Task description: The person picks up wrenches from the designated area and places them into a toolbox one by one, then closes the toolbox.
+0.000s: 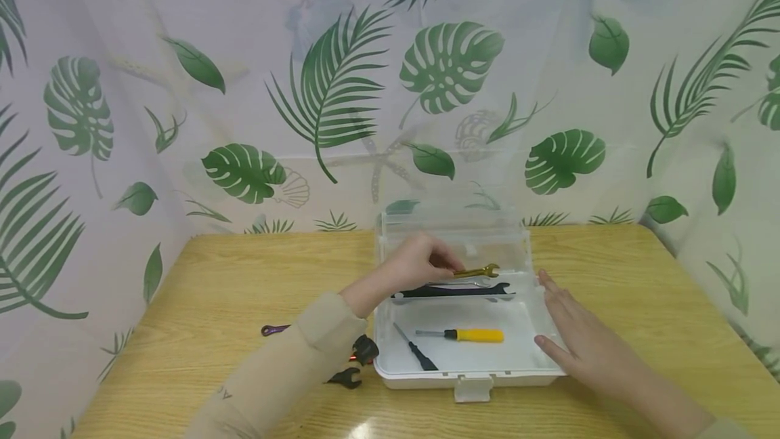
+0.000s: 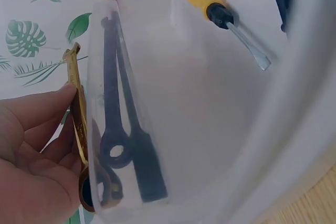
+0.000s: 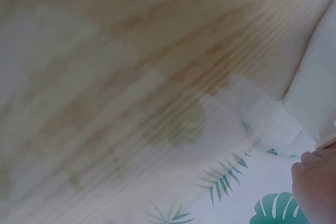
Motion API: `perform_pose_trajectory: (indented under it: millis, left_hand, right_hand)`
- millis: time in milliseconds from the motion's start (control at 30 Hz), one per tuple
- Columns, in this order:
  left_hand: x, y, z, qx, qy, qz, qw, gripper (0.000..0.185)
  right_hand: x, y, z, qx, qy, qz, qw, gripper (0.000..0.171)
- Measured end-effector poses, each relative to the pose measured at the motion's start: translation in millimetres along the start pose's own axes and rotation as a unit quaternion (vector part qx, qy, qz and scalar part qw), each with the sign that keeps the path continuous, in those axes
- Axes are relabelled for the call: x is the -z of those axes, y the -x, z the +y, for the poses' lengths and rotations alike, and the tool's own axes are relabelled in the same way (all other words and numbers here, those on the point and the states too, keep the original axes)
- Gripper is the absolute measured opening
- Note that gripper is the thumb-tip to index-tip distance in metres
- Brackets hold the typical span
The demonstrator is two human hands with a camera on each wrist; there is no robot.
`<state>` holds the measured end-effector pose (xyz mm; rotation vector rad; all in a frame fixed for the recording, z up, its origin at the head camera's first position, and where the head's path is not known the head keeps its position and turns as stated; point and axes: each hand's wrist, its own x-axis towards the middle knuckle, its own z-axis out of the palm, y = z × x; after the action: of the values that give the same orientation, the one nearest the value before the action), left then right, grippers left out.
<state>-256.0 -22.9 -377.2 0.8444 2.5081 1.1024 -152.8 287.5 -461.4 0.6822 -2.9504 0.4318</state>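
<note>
My left hand (image 1: 423, 264) pinches a gold combination wrench (image 1: 478, 272) above the back compartment of a white toolbox (image 1: 420, 383). The left wrist view shows that wrench (image 2: 77, 111) upright beside the translucent divider, its ring end low. Within the compartment lie a black wrench (image 1: 453, 291) and a silver wrench (image 1: 483, 283). The front compartment holds a yellow-handled screwdriver (image 1: 484, 335) and a black-handled screwdriver (image 1: 422, 356). My right hand (image 1: 588, 337) rests along the toolbox's right side, fingers extended. In the right wrist view only part of that hand (image 3: 317, 184) shows.
The toolbox's clear lid (image 1: 453, 225) stands raised at the back. Left of the box, partly behind my left sleeve, lie a purple wrench (image 1: 274, 329), a black wrench end (image 1: 347, 377) and a black-and-red item (image 1: 365, 349) on the wooden table (image 1: 244, 276). A leaf-print curtain (image 1: 341, 107) hangs behind.
</note>
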Motion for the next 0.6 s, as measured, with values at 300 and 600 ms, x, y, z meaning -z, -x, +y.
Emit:
perform_pose_trajectory:
  millis: [300,600]
  left_hand:
    - [-2.0,-1.8,-5.7,0.006,-0.003,-0.012,0.9999,0.017]
    - [-2.8,-1.5,-14.7,0.002,0.000,0.000,1.0000,0.017]
  right_hand:
    - [-1,0,1,0.012,0.004,0.010,1.000,0.084]
    - [-1,0,0,0.005,-0.001,0.005,1.000,0.084]
